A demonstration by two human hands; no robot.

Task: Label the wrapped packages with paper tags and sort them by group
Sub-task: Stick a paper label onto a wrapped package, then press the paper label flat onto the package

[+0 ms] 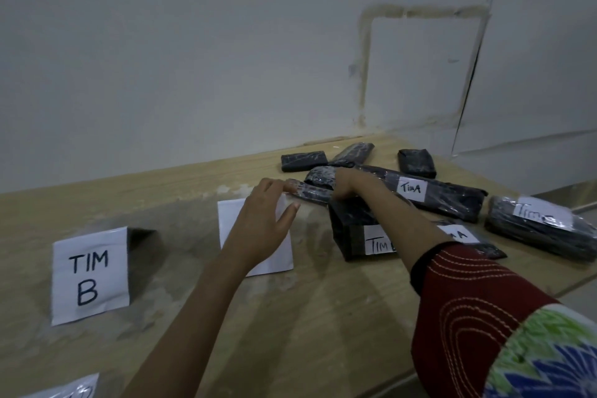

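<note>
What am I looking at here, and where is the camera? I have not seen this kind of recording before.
There is no machine here. A person wears one camera on the head, so you look down along their own arms. The left hand touches one end of a slim black package with straight fingers, and the right hand curls over its other end. Everything lies on a wooden table. A TIM B sign sits at the left, and a second sheet lies partly under the left arm. To the right are tagged packages. The untagged packages are at the back.
</note>
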